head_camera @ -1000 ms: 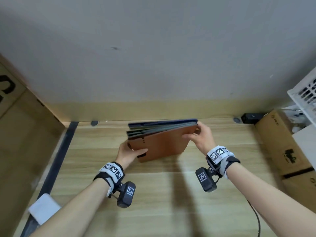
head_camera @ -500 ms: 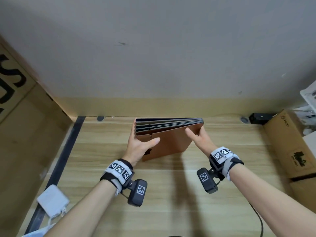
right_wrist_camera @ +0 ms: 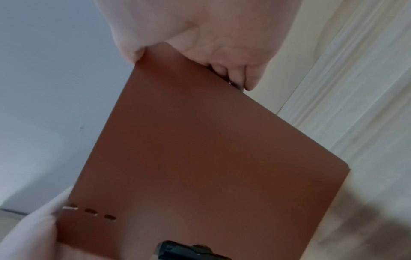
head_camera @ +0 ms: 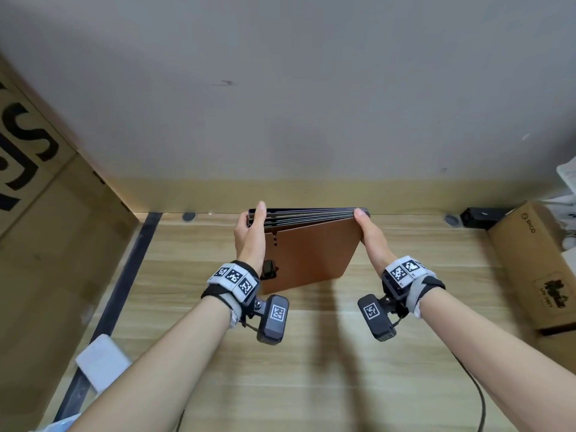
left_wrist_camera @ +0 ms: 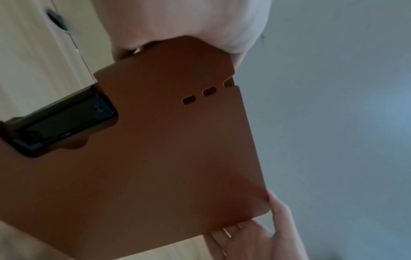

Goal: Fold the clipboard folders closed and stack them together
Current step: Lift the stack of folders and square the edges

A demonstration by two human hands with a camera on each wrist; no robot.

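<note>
Several closed clipboard folders stand together on edge on the wooden desk (head_camera: 311, 369) near the wall. The brown folder (head_camera: 311, 254) faces me, and dark folder edges (head_camera: 308, 213) show behind its top. A black clip (head_camera: 268, 269) sticks out at its left side. My left hand (head_camera: 251, 235) grips the stack's upper left corner, thumb up along the edge. My right hand (head_camera: 369, 235) grips the upper right corner. The left wrist view shows the brown folder (left_wrist_camera: 166, 158) and clip (left_wrist_camera: 62, 121). In the right wrist view my fingers (right_wrist_camera: 233, 73) curl round the folder (right_wrist_camera: 211, 149) edge.
A grey wall (head_camera: 280, 104) rises right behind the stack. A large cardboard box (head_camera: 46, 244) bounds the desk's left side and another box (head_camera: 536, 260) the right. A black device (head_camera: 480, 217) sits at the back right, a white adapter (head_camera: 101, 361) at the front left.
The stack has tipped up from a slant to nearly upright on its lower edge. Both hands have slid up to its top corners, the left thumb leaving the brown cover.
</note>
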